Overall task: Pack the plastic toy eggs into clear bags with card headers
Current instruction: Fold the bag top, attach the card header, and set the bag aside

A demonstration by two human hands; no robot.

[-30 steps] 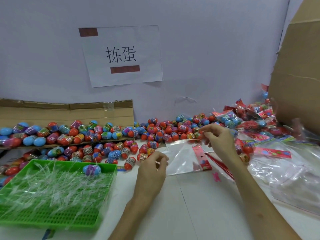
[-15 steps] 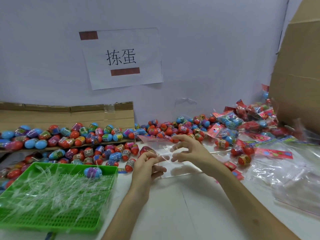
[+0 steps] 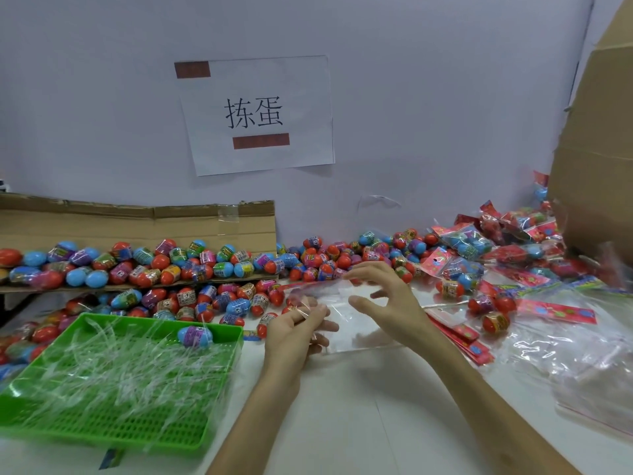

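Head camera looked down on a white table with a green tray full of clear plastic strips. Just right of the tray, the left hand gripped the near edge of a clear bag, fingers curled round the film. Further right of the tray, the right hand hovered over the bag, fingers spread and loosely bent, thumb apart. Loose toy eggs lay heaped behind the tray; one blue egg sat on its far rim. Packed bags were piled well to the tray's right.
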